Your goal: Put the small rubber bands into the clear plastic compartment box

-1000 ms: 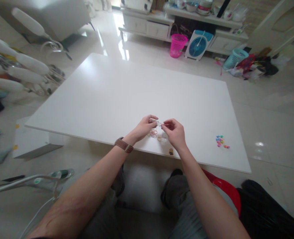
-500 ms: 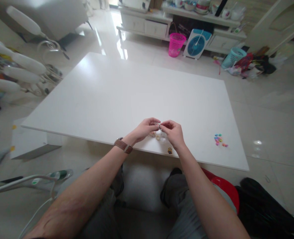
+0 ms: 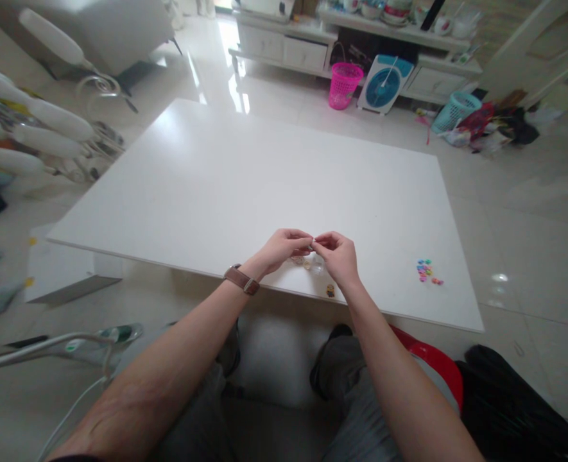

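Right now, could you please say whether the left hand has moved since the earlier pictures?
Yes, the left hand has shifted slightly right, judged against the yellow figure.

The table [image 3: 264, 167] is coloured plain white. Mixed pink, blue, green and orange are shown by the small pieces [image 3: 424, 271]; yellow and dark tones are carried by the small figure [image 3: 330, 290]. The watch strap [image 3: 239, 278] is coloured brown, the latticed basket [image 3: 344, 86] bright pink, and the fan [image 3: 382, 86] blue and white.
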